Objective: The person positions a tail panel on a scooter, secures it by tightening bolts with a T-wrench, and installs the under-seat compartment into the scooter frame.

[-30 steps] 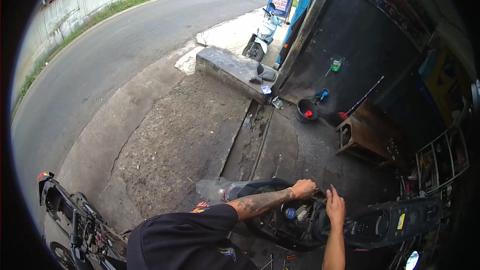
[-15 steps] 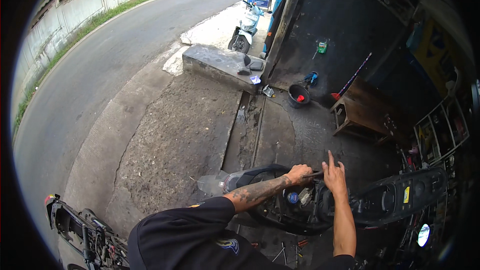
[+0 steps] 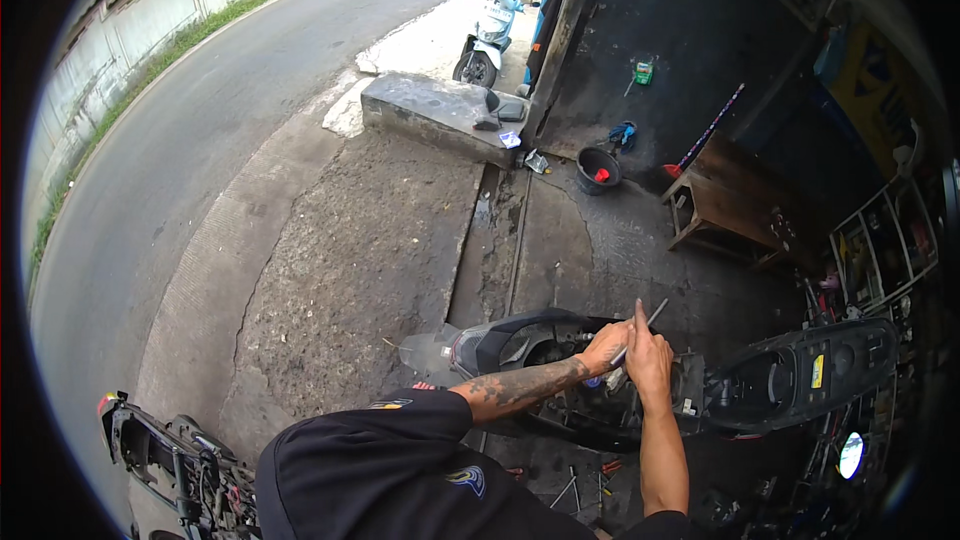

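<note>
Over the stripped scooter body (image 3: 550, 422), both of my hands come together at a slim grey metal bar (image 3: 657, 312). My left hand (image 3: 602, 346), at the end of the tattooed forearm, is closed in a fist at the bar's lower part. Against it, my right hand (image 3: 651, 352) has its index finger stretched out and its other fingers curled at the bar. The bar slants up to the right past the right hand. Its lower end is hidden by the hands, so its exact kind does not show. A blue cap (image 3: 593, 381) shows below the left hand.
The raised black scooter seat (image 3: 775, 380) lies to the right. Several hand tools (image 3: 570, 485) are on the floor nearby. A black bucket (image 3: 598, 172), wooden bench (image 3: 735, 202) and concrete block (image 3: 440, 112) stand farther off. Another stripped motorbike (image 3: 180, 470) is at lower left.
The bar has swung from nearly level to a steep slant. My right hand has moved left, close against the left hand, and its fingers have curled in. The view has shifted slightly.
</note>
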Demonstrator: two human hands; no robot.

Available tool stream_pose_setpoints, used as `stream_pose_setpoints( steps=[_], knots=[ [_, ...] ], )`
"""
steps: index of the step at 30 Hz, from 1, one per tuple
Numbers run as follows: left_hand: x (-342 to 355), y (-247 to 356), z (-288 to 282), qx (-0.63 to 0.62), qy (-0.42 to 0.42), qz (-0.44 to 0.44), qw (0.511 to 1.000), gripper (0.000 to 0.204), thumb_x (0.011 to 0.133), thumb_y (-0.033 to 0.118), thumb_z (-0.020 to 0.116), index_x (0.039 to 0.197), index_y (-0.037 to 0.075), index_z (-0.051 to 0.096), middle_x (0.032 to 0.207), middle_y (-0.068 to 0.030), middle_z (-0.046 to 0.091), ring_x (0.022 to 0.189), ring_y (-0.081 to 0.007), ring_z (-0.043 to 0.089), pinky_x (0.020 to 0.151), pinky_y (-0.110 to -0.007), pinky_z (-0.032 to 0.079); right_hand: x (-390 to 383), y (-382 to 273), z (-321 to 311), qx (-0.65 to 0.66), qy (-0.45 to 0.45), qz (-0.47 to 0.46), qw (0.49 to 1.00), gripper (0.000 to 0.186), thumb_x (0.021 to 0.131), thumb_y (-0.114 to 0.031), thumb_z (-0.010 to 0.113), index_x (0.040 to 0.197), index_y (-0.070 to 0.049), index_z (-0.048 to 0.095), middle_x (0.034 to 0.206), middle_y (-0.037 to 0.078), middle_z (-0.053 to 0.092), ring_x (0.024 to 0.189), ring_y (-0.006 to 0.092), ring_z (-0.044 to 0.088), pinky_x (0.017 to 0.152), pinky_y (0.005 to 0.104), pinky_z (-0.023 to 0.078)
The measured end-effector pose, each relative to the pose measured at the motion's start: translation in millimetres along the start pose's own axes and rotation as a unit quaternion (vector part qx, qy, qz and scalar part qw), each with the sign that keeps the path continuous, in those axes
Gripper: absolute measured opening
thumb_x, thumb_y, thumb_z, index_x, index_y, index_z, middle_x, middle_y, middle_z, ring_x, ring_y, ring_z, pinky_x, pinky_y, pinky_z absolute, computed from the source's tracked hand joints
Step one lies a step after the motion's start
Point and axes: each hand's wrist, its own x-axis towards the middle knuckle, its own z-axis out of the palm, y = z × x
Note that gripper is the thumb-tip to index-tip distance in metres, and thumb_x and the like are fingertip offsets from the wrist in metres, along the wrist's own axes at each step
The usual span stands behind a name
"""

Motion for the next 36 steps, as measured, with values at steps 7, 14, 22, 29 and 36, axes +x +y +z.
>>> stream_pose_setpoints(
  steps=[7, 14, 22, 29, 36],
  knots=[
    [19, -6, -33, 0.046, -0.238, -0.053, 0.969, 0.021, 0.093, 0.016, 0.053, 0.105, 0.0, 0.049, 0.087, -0.021, 0.066, 0.083, -0.0409, 0.063, 0.069, -0.047, 0.042, 14, 33, -44, 0.002, -0.033, -0.179, 0.983, 0.039, 0.074, -0.017, 0.076, 0.112, -0.01, 0.068, 0.124, 0.015, 0.061, 0.126, 0.0337, 0.049, 0.102, 0.0462, 0.04],
    [31, 1, -37, 0.024, -0.3, -0.06, 0.952, 0.022, 0.097, 0.025, 0.051, 0.099, 0.003, 0.051, 0.083, -0.0254, 0.064, 0.084, -0.0476, 0.061, 0.071, -0.054, 0.046, 32, 50, -7, -0.015, -0.033, 0.128, 0.991, 0.055, 0.094, -0.049, 0.053, 0.081, 0.002, 0.072, 0.08, 0.032, 0.063, 0.084, 0.0489, 0.062, 0.078, 0.0538, 0.049],
    [73, -5, -81, 0.077, -0.474, -0.052, 0.876, 0.034, 0.098, 0.036, 0.052, 0.112, 0.007, 0.062, 0.089, -0.0209, 0.068, 0.088, -0.0407, 0.065, 0.078, -0.048, 0.048, 46, 53, -37, -0.112, -0.106, -0.258, 0.954, 0.081, 0.068, -0.006, 0.078, 0.141, -0.018, 0.046, 0.143, 0.006, 0.05, 0.144, 0.0251, 0.028, 0.105, 0.0418, 0.04],
    [76, -5, -72, 0.113, -0.502, -0.059, 0.855, 0.033, 0.098, 0.038, 0.051, 0.107, 0.008, 0.063, 0.091, -0.0174, 0.069, 0.093, -0.0373, 0.065, 0.082, -0.048, 0.048, 41, 42, 9, 0.008, -0.089, 0.214, 0.973, 0.061, 0.094, -0.053, 0.051, 0.078, 0.003, 0.072, 0.079, 0.026, 0.068, 0.082, 0.0428, 0.067, 0.079, 0.0503, 0.052],
    [69, -3, -68, 0.126, -0.487, -0.074, 0.861, 0.032, 0.099, 0.036, 0.05, 0.108, 0.008, 0.064, 0.091, -0.0138, 0.069, 0.094, -0.0337, 0.066, 0.082, -0.044, 0.048, 25, 50, -27, -0.065, 0.06, -0.089, 0.992, 0.044, 0.089, -0.041, 0.063, 0.117, -0.007, 0.062, 0.081, 0.025, 0.068, 0.082, 0.0438, 0.067, 0.083, 0.0493, 0.052]
  ],
)
